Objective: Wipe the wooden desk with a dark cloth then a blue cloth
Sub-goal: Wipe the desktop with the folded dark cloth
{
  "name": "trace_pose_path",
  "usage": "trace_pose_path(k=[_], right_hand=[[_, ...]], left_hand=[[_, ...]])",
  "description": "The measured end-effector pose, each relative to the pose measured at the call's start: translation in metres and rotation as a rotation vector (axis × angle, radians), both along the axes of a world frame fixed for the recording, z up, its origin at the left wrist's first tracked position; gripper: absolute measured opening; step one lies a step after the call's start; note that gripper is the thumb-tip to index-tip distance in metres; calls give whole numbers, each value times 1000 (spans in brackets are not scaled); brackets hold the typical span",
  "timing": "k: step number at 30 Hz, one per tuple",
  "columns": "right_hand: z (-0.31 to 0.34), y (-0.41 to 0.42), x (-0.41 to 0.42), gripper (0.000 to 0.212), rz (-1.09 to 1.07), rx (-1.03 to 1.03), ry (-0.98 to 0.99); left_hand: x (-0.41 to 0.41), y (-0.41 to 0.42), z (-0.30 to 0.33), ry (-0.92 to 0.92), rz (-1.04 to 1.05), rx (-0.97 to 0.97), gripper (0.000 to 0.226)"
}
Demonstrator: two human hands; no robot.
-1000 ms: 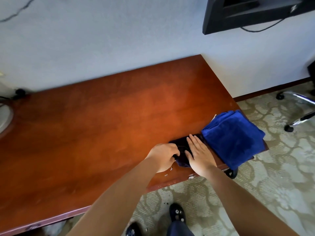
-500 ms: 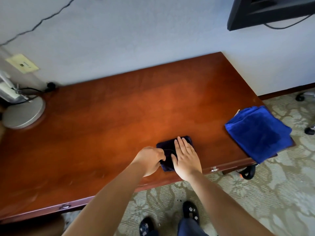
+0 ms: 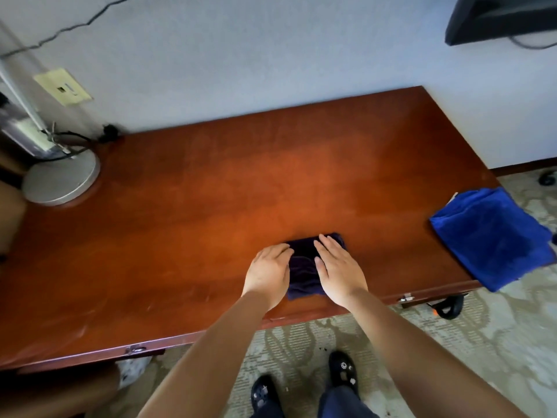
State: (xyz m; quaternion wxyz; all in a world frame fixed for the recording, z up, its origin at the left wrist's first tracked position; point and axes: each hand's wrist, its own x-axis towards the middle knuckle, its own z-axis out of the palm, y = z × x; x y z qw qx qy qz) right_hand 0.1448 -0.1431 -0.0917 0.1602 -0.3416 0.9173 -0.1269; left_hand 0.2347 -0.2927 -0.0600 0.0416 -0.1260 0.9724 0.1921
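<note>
A folded dark cloth (image 3: pixel 303 267) lies on the wooden desk (image 3: pixel 211 206), close to its front edge. My left hand (image 3: pixel 268 271) rests flat on the cloth's left side, fingers fairly straight. My right hand (image 3: pixel 337 268) presses flat on its right side with straight fingers pointing away from me. Most of the cloth shows only between and beyond my hands. A folded blue cloth (image 3: pixel 491 236) lies on the desk's right front corner, overhanging the edge.
A lamp with a round grey base (image 3: pixel 61 179) and a cable stands at the desk's back left. A wall socket plate (image 3: pixel 63 86) is above it. A dark screen (image 3: pixel 500 16) hangs top right. Chair castors (image 3: pixel 547 178) sit on the patterned carpet.
Both hands slid the dark cloth leftward along the desk's front, away from the blue cloth. My left hand went from curled on the cloth's edge to lying flat.
</note>
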Motion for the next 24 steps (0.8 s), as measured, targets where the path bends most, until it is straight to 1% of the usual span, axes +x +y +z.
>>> trace_pose_path(k=[2,5,8,11,14,17,18,21,24], right_hand=[[3,3,-8,49,23,-15,11],[-3,2,-11,49,75,11,45],[-10,2,-7,53,51,25,82],[-15,5,-4,55,82,29,101],[-17,4,-3,61,138,18,138],[-22,-2,-6,55,181,-19,195],[-23,-4,-8,55,194,-34,209],[-25,-17,-20,55,236,-56,232],[-23,-33,-35,56,316,-38,246]], left_hand=[[-13,11,0,-22,-6,13,44],[-27,25,-8,-138,-1,-8,49],[-22,36,-25,-270,-8,-153,58],[-10,36,-34,-292,-21,-239,72],[-5,36,-33,-293,1,-275,71],[-7,34,-39,-285,28,-291,70],[-10,32,-39,-281,59,-282,70],[-16,23,-42,-249,59,-298,70],[-24,13,-36,-265,133,-296,72]])
